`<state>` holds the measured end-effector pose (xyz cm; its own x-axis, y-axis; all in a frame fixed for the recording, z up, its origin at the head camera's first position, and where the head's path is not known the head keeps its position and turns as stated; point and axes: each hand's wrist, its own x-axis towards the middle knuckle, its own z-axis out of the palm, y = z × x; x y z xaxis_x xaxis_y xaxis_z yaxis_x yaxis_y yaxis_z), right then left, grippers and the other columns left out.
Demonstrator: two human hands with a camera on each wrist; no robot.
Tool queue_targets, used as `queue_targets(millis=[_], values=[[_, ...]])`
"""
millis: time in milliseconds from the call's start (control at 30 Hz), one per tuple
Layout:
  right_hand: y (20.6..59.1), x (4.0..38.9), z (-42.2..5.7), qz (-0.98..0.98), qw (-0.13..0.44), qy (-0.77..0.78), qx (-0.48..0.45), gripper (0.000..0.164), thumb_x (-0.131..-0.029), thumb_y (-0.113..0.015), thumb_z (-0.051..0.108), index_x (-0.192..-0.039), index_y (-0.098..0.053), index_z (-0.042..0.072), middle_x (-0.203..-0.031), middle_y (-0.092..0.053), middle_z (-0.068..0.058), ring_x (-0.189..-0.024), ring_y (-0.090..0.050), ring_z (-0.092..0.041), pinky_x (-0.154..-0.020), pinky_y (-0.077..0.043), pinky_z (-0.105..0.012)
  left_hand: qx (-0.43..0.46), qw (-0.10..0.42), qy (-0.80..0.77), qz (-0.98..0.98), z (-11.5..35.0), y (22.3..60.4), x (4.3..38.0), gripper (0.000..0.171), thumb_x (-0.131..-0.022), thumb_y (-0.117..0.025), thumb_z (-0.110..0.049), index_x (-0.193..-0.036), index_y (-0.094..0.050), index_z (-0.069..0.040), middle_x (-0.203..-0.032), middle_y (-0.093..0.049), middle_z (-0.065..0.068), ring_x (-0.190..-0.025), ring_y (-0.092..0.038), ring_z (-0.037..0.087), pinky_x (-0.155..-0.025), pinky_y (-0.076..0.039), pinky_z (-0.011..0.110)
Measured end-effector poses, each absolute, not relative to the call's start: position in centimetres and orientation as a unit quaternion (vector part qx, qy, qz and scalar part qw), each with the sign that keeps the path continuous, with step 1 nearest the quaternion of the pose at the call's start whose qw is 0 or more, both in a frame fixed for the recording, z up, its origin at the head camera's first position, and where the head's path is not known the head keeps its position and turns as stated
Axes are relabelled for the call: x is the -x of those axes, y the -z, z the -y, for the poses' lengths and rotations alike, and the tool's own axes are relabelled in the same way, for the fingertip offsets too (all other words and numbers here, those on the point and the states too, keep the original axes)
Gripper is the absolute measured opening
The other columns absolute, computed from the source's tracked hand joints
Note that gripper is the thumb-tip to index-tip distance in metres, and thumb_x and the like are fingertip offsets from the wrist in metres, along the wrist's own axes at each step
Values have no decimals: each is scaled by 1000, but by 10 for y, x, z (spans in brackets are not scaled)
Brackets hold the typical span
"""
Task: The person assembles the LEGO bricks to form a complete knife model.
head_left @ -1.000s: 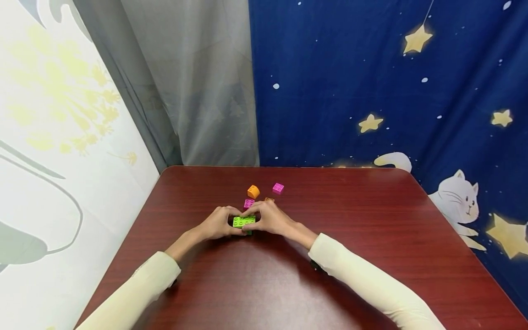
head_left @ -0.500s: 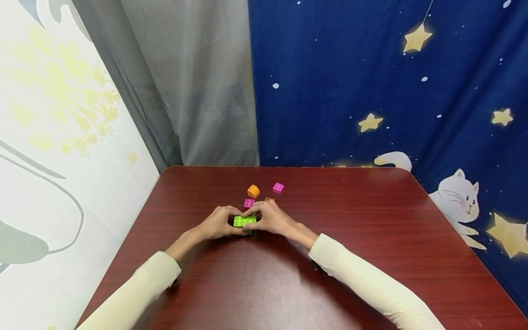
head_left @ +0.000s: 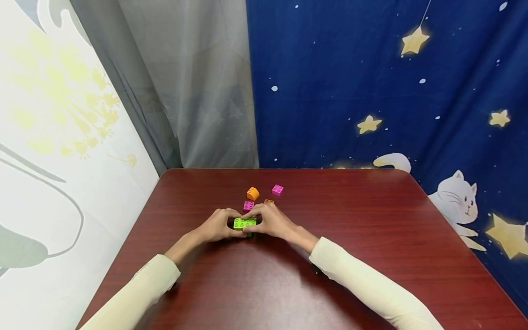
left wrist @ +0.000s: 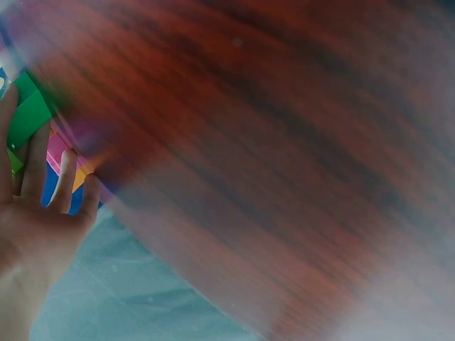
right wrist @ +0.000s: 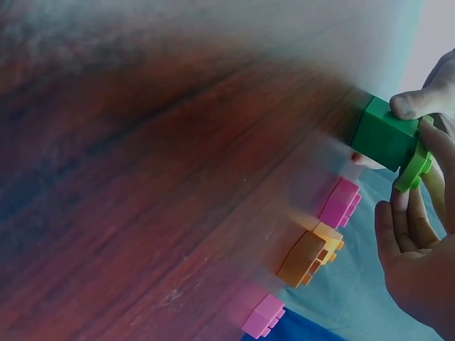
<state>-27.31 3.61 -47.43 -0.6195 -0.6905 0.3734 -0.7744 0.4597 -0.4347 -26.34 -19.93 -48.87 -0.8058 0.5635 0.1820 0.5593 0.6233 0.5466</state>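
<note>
In the head view a lime-green studded brick (head_left: 244, 223) lies between both hands. The right wrist view shows it on top of a taller dark green block (right wrist: 384, 135), which stands on the table. My left hand (head_left: 217, 225) grips the lime brick from the left, thumb at the near side and fingers at the far side. From the right, my right hand (head_left: 275, 223) pinches the same brick, its thumb across the front edge. Fingers of the two hands meet around it. The left wrist view catches only part of the dark green block (left wrist: 30, 112) past the fingers.
Just beyond the hands are a magenta brick (head_left: 249, 205) and a darker orange brick (head_left: 269, 201), partly hidden by the right hand. Farther back lie a curved orange brick (head_left: 253, 193) and a pink brick (head_left: 277, 189). Curtains hang behind the reddish-brown table (head_left: 350, 220).
The lime brick has shifted very slightly to the right between the hands. Both hands keep nearly the same grip and place. The head view has tilted a little.
</note>
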Motion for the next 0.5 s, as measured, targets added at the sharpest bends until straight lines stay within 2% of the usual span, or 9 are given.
queue_targets(millis=[233,500], values=[[479,273,-36,851,82,-294,-428,35,-81,-91,37,-112,-83,21,-106,-78,5,-97,-68,-7,-86,-43,-34,-311,9,-300,-902,199,492,264,39,-80,-92,-40,-110,-79,-18,-106,-74,-10,-100,-65,9,-89,-54,33],[481,273,-35,852,70,-300,-422,36,-84,-88,36,-116,-81,20,-109,-77,5,-100,-67,-6,-90,-49,-27,-309,9,-304,-901,199,489,266,40,-78,-93,-39,-109,-80,-18,-105,-74,-9,-99,-65,12,-88,-55,37]])
